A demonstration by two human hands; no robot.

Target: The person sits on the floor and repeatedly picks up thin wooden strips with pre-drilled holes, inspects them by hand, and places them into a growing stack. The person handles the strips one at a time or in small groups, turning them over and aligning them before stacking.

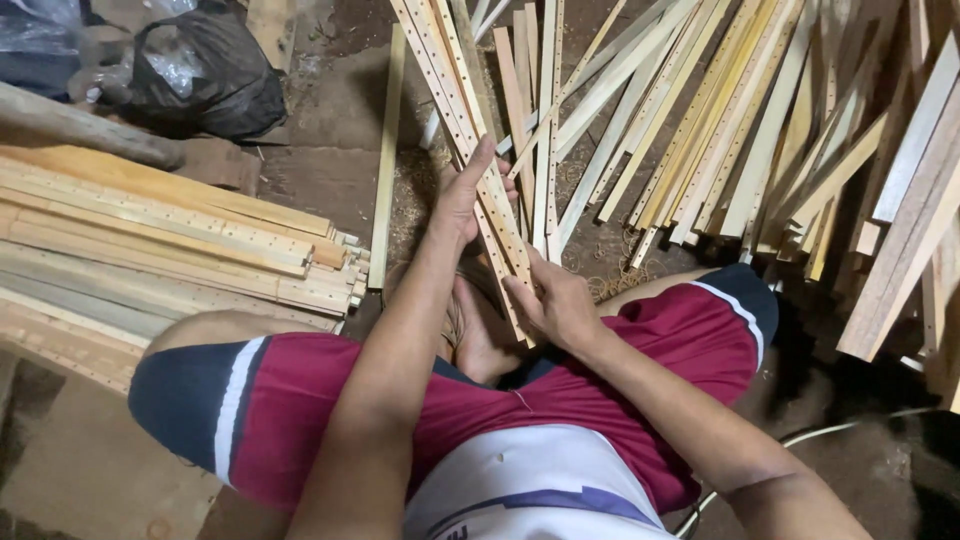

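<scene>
I sit cross-legged on the floor in red, navy and white shorts. Both hands hold a bundle of thin pale wooden slats (pixel 452 85) drilled with rows of small holes, slanting from the top middle down toward my lap. My left hand (pixel 468 195) wraps the bundle about halfway along. My right hand (pixel 555 305) grips its lower end, fingers curled round the slats just above my foot.
A flat stack of similar drilled slats (pixel 170 245) lies at my left. Many loose slats (pixel 720 110) fan out across the dirt floor ahead and right. A black plastic bag (pixel 200 65) sits at top left. Thicker boards (pixel 910 230) lean at the right edge.
</scene>
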